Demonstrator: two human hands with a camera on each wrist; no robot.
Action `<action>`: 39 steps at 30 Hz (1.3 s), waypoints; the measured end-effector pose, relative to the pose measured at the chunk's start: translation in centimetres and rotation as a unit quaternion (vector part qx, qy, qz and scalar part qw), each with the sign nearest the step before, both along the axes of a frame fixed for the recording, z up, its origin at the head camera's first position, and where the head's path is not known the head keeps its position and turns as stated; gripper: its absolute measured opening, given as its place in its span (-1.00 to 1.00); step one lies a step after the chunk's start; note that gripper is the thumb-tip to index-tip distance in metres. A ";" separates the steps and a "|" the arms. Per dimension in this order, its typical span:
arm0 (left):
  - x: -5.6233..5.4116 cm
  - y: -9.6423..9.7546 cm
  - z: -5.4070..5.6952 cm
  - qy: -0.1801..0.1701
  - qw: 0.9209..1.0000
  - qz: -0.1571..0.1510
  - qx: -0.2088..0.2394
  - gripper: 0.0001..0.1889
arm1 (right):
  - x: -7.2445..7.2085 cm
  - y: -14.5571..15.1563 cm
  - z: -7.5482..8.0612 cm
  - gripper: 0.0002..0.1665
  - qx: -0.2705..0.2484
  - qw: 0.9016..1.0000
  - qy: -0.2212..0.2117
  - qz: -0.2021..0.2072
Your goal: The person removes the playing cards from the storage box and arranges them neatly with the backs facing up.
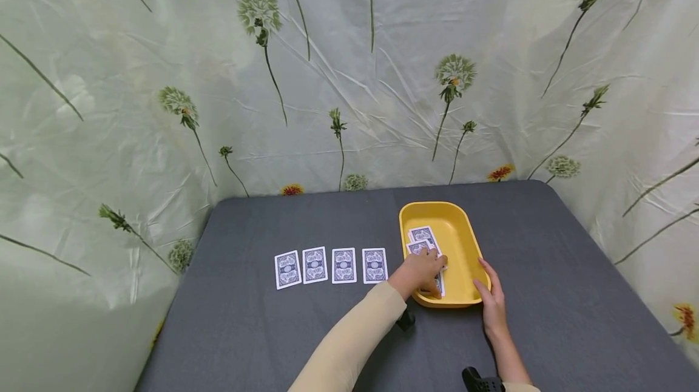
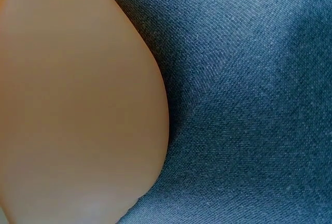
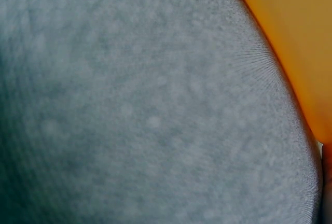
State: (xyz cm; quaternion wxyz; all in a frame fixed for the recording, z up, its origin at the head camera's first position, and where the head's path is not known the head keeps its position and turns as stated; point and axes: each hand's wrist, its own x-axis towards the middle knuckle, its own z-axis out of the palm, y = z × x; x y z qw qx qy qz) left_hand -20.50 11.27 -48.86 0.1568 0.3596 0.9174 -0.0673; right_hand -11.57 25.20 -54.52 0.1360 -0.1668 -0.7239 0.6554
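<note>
In the head view, my left hand (image 1: 425, 269) reaches over the near left side of a yellow tray (image 1: 459, 228). Its fingers and thumb are bent around a playing card (image 1: 440, 284), which the hand partly hides. More face-down cards with blue patterned backs, such as the card (image 1: 422, 233), lie overlapping in the tray beside the fingers. My right hand (image 1: 494, 304) holds the tray's near right rim, thumb at the inner edge. In the right wrist view, the tray's orange-yellow wall (image 3: 295, 32) fills the upper right corner.
Left of the tray, several face-down cards (image 1: 344, 265) stand in a spaced row on the dark grey cloth-covered table (image 1: 262, 331). Behind the table hangs a pale curtain (image 1: 382, 107) printed with dandelions. Its folds meet the table's far edge.
</note>
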 end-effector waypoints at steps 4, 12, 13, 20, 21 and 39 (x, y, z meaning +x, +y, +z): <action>-0.1 0.1 -0.2 0.005 1.000 -0.008 0.002 -0.16 | 0.0 0.1 -0.1 -0.44 0.001 1.000 0.002 0.001; 0.2 0.0 -0.4 0.011 1.000 -0.004 0.001 -0.15 | 0.3 0.0 -0.1 -0.44 0.005 1.000 0.009 0.000; 0.3 0.0 -0.4 0.019 1.000 -0.002 -0.006 -0.14 | 0.4 -0.1 -0.1 -0.44 0.005 1.000 0.010 0.001; 0.5 0.1 -0.5 0.056 0.998 0.003 -0.029 -0.15 | 0.4 -0.2 0.0 -0.44 0.004 1.000 0.003 -0.003; 0.5 0.1 -0.5 0.056 0.998 0.001 -0.020 -0.17 | 0.4 -0.2 0.0 -0.45 0.005 1.000 0.002 -0.003; 0.4 -0.3 0.5 -0.003 1.000 0.012 0.001 -0.25 | 0.1 -0.1 -0.2 -0.47 0.014 1.000 0.008 0.000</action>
